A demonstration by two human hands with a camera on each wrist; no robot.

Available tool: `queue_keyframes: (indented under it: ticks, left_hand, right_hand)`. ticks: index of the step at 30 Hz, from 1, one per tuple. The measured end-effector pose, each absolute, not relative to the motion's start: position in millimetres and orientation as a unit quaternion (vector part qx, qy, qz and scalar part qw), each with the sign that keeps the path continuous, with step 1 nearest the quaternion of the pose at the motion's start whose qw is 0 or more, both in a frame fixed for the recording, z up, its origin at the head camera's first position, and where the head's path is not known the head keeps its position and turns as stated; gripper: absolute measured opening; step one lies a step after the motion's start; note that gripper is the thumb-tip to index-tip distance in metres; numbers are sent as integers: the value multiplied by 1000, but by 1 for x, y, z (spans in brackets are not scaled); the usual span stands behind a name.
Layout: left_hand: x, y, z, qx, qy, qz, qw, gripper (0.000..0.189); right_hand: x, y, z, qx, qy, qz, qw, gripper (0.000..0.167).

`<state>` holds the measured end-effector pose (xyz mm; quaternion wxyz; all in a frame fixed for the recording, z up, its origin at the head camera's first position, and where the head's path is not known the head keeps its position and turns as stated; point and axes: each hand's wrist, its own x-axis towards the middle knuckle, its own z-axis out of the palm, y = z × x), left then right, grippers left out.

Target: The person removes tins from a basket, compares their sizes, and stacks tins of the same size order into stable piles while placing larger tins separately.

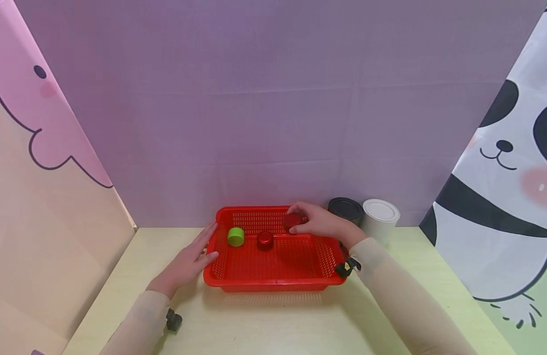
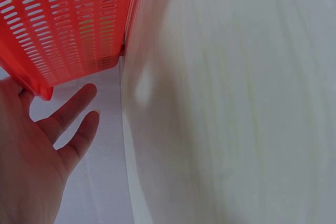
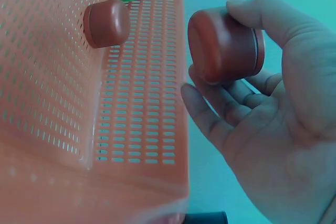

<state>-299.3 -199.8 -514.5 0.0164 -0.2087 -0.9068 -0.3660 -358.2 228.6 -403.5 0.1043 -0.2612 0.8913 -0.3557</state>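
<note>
A red plastic basket point(image 1: 277, 282) with slotted walls stands on the table. Inside it, a small round red container point(image 1: 265, 241) sits near the back wall, with a green one point(image 1: 236, 237) to its left. My right hand point(image 1: 319, 220) pinches a second round red container point(image 3: 223, 45) between thumb and fingers, above the basket's back right part. At the basket's left rim rests my left hand point(image 1: 189, 261), fingers extended; in the left wrist view two fingers point(image 2: 79, 140) stand spread beside the slotted wall.
Behind my right wrist, a black-lidded can point(image 1: 346, 208) and a white can point(image 1: 381, 217) stand at the back right of the table point(image 1: 255, 330). A purple cloth wall point(image 1: 255, 123) rises behind the basket, and printed panels flank both sides.
</note>
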Motion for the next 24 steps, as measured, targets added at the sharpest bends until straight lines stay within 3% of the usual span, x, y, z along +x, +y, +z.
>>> queue_keyframes:
  ticks: [7, 17, 24]
  left_hand:
    - [-300, -201, -514, -212, -906, -367, 14, 87]
    - [-299, -200, -514, -209, -906, -368, 11, 86]
    - [-299, -199, -514, -208, -906, -368, 12, 86]
  right_hand:
    - [-344, 248, -396, -250, 891, -371, 78, 45]
    - [-329, 268, -396, -215, 893, -394, 29, 57]
    - [-319, 282, -405, -187, 894, -405, -40, 56]
